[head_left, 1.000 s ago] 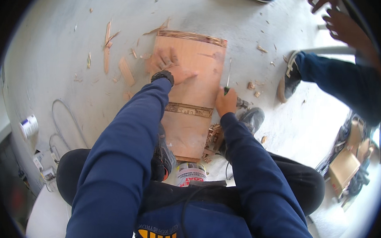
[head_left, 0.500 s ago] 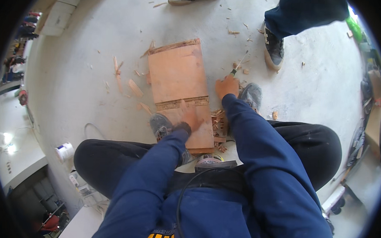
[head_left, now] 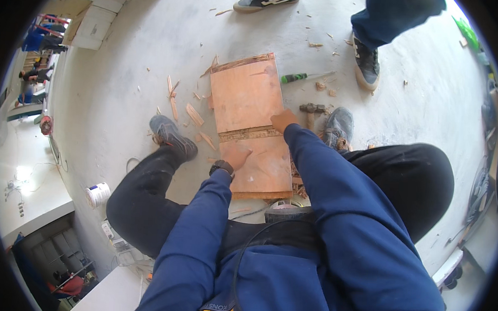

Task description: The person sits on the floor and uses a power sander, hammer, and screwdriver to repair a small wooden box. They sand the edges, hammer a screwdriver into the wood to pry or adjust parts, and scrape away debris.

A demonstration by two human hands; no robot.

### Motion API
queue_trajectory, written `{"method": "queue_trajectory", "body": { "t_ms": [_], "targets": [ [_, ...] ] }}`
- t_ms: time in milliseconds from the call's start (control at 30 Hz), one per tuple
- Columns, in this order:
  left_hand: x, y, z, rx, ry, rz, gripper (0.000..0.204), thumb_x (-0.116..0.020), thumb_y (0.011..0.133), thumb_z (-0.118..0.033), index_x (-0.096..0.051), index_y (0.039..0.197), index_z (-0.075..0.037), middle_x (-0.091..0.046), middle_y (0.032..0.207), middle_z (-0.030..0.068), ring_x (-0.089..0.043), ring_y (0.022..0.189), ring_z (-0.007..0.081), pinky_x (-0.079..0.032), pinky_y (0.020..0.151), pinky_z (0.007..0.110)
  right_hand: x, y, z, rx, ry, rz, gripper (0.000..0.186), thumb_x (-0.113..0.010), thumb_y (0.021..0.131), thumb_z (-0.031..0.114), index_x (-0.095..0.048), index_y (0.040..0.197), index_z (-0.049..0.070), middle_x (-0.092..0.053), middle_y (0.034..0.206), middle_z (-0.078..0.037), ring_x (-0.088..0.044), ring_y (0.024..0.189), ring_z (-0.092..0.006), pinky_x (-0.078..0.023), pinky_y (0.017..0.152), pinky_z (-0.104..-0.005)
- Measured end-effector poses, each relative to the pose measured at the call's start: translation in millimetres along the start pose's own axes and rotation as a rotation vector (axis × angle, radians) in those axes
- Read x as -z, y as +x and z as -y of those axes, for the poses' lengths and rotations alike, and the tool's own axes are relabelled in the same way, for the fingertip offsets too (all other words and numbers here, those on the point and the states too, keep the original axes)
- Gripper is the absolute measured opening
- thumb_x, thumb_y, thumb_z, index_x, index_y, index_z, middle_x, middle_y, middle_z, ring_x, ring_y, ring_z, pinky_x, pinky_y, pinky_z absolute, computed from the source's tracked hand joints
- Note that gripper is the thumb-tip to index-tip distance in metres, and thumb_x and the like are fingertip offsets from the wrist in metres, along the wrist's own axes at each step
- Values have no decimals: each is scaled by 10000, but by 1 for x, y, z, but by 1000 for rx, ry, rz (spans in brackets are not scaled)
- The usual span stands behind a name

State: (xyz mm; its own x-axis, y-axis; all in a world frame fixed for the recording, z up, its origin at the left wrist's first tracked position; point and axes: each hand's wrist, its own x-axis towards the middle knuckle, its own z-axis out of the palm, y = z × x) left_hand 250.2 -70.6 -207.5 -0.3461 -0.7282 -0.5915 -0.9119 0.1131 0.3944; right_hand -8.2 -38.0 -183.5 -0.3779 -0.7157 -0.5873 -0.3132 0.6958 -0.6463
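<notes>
A flat reddish-brown wooden board [head_left: 246, 102] lies in front of me, with a rough splintered groove [head_left: 250, 134] across its middle and another at its far end. My left hand [head_left: 236, 156] is at its near left edge, thumb across the top face; the other fingers are mostly hidden and seem to curl round the edge. My right hand [head_left: 284, 121] is closed on the right edge beside the groove. A green-and-black handled screwdriver [head_left: 294, 78] lies on the floor beyond my right hand. Close to that hand is a hammer [head_left: 312, 109].
Wood splinters [head_left: 194, 115] litter the floor, and more chips [head_left: 299, 185] lie along the board's right side. My left shoe [head_left: 172, 136] and right shoe [head_left: 338, 127] flank the board. Another person's shoe [head_left: 366, 66] stands at the far right. A white tub [head_left: 98, 195] is at left.
My right hand has let go of the screwdriver and moved onto the board's right edge. My left hand has shifted to the left edge. My left foot has moved outward, away from the board.
</notes>
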Motion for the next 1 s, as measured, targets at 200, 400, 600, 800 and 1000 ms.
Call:
{"method": "queue_trajectory", "body": {
  "t_ms": [200,400,600,800,1000],
  "targets": [
    [25,71,37,81,-267,-186,765,-806,838,-329,-487,1379,108,-622,1329,302,-564,1310,399,-459,1078,449,-5,1,-15,4,-344,105,440,-556,959,339,-700,1175,-17,-682,1237,-262,-643,1179,-434,-512,1011,-471],
    [31,119,53,307,-460,-265,798,-773,867,-445,-519,1353,134,-543,1411,318,-562,1292,403,-461,1060,440,-42,-20,-19,-143,15,-85,629,-720,830,392,-608,1171,-123,-674,1140,-350,-672,1064,-468,-520,955,-461],
    [77,128,49,36,-510,-176,725,-750,884,-457,-582,1344,78,-531,1450,286,-569,1284,361,-466,1042,420,-110,-49,-44,-269,308,-107,630,-748,835,397,-562,1221,-63,-676,1157,-262,-681,1025,-380,-549,866,-483],
    [76,95,19,104,-88,-148,775,-738,864,-500,-565,1390,42,-560,1425,310,-546,1323,423,-433,1100,452,-111,-92,-68,-508,591,422,723,-734,870,489,-522,1391,36,-632,1269,-194,-685,1012,-310,-585,781,-478],
    [73,53,40,265,65,120,888,-719,854,-510,-439,1503,28,-511,1468,314,-475,1391,443,-383,1153,491,-114,-108,-75,-541,197,1012,696,-677,911,543,-545,1428,97,-612,1386,-193,-712,985,-295,-613,739,-433]
  ]
}}
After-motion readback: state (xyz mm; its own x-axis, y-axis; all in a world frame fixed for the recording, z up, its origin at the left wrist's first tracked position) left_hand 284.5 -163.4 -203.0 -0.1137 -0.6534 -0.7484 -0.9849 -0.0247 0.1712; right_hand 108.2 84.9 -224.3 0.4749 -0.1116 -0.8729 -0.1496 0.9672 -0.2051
